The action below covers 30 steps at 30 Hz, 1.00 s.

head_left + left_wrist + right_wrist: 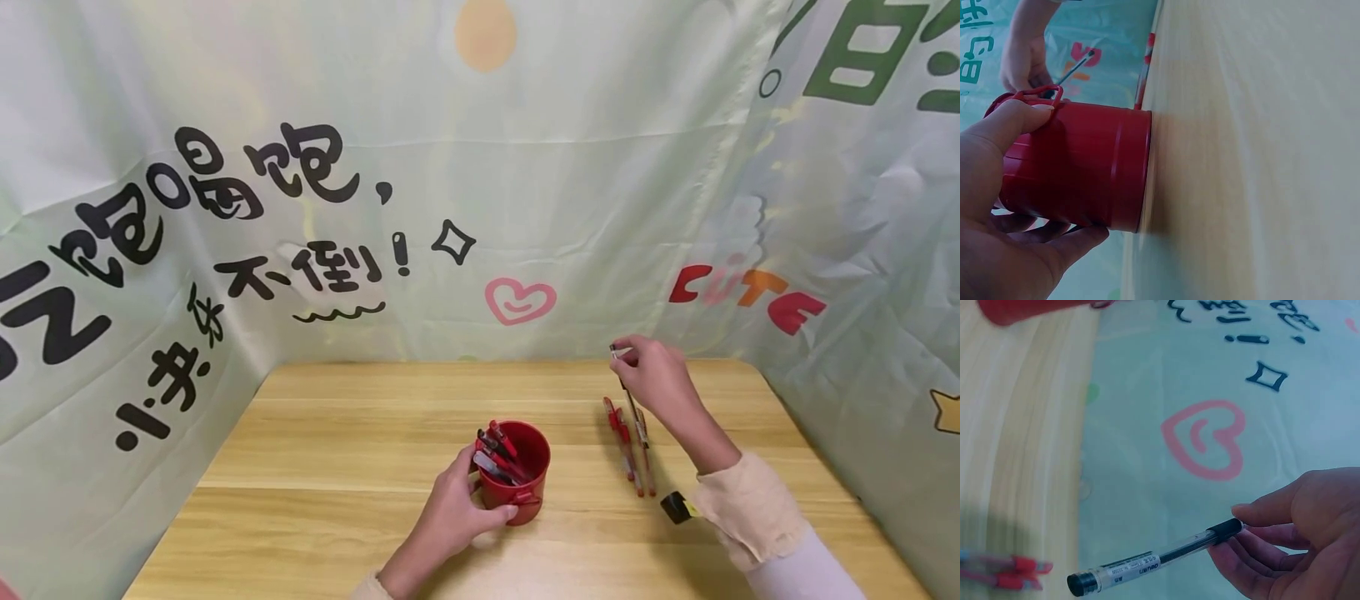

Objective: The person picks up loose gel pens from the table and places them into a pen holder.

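My left hand (450, 508) holds a small red bucket (534, 498) on the table, thumb on one side near its handle, fingers around the other. Inside the bucket, a bunch of red, black and clear pens (498, 458) leans toward the left rim. My right hand (660, 385) pinches a clear-barrelled black pen (1169, 555) by one end between thumb and fingers. That pen is raised above the table and slants downward. Below the right hand, red pens (621, 437) lie side by side on the table; their red ends (1022, 575) also show in the right wrist view.
A small black object (677, 507) with a yellow part sits by the right sleeve. The wooden tabletop (315, 467) meets a printed cloth backdrop (420, 183) at the back, and more cloth (862, 367) hangs on the right.
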Available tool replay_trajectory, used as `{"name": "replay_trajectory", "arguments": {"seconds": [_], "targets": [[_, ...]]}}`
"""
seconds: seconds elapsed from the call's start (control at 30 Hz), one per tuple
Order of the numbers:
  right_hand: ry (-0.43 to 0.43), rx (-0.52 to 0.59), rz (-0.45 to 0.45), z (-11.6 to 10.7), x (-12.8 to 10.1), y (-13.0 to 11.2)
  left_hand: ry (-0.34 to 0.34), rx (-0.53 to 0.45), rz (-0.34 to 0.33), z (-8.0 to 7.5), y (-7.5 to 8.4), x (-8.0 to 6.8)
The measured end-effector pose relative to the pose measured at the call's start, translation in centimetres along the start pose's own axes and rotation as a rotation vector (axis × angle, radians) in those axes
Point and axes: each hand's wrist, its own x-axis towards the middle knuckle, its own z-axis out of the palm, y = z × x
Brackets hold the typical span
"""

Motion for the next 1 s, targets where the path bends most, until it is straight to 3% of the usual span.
{"name": "replay_trajectory", "arguments": {"seconds": [0.33,1.0], "targets": [[0.078,0.096,-0.074,-0.2,-0.7,-3.0,-0.008,-0.015,0.0,0.0,-0.1,0.1],[0.298,0.267,-0.332,0.3,-2.5,-7.5,-0.012,0.003,-0.003,-0.1,-0.2,0.0]]}}
